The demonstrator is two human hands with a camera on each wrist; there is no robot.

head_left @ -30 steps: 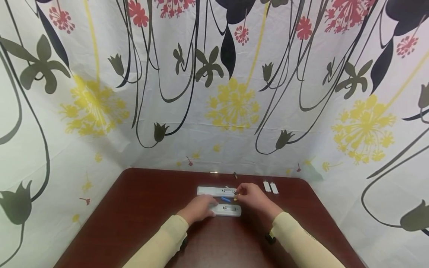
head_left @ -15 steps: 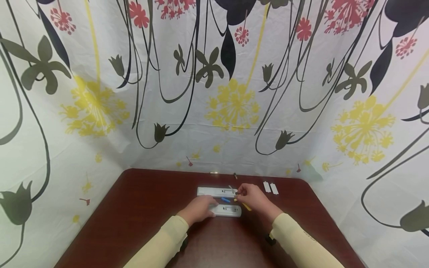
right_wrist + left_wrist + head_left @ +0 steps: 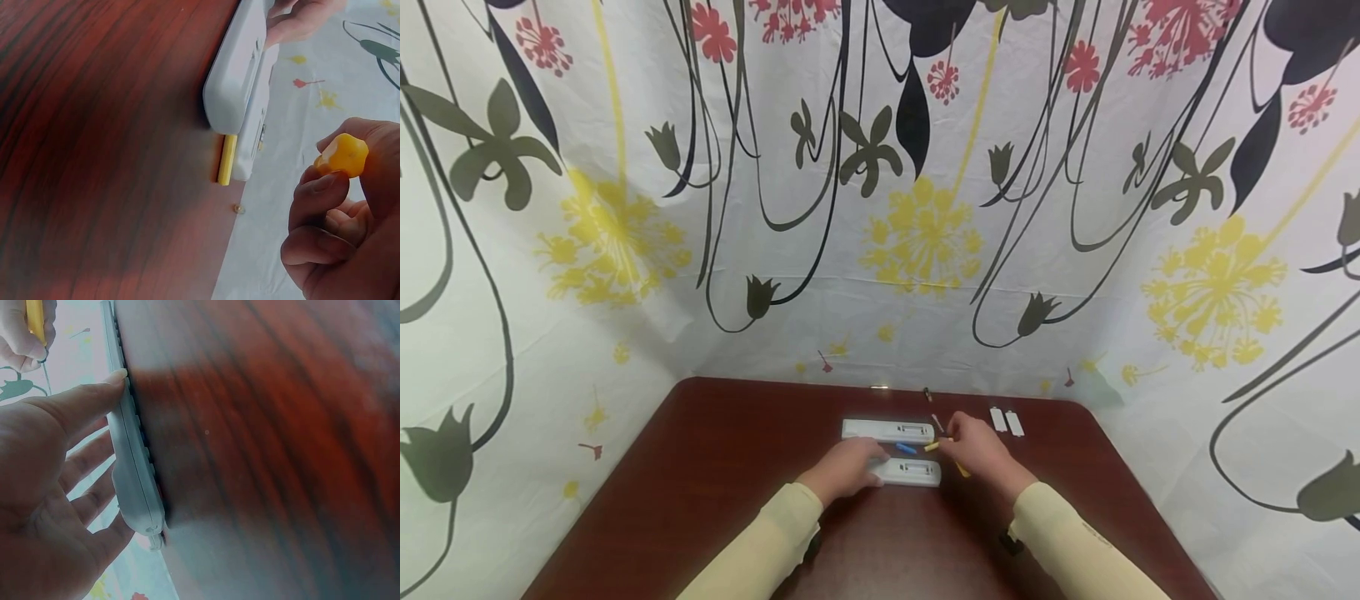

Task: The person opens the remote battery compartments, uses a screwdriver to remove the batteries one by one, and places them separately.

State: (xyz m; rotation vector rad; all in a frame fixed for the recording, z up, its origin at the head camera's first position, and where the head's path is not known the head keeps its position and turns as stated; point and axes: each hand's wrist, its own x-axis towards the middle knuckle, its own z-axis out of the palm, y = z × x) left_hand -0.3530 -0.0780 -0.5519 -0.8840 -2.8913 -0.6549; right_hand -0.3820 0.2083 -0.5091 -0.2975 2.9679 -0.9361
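My left hand grips the left end of the nearer remote control, its thumb along one long side in the left wrist view. The remote lies back up, its battery compartment uncovered. Behind it, another pale remote control lies with its compartment uncovered too. My right hand holds a screwdriver by its yellow handle, fingers curled round it. The thin shaft points away to the back, right of the far remote and apart from it. Between the remotes lie a blue battery and a yellow battery.
Two white battery covers lie side by side at the back right of the dark red table. Near the back edge are two small objects, one of them dark, too small to identify. A patterned curtain surrounds the table's back and sides.
My right hand has moved right with the screwdriver, whose tip has left the far remote's compartment area. More of the yellow battery now shows. The left hand stays on the nearer remote.
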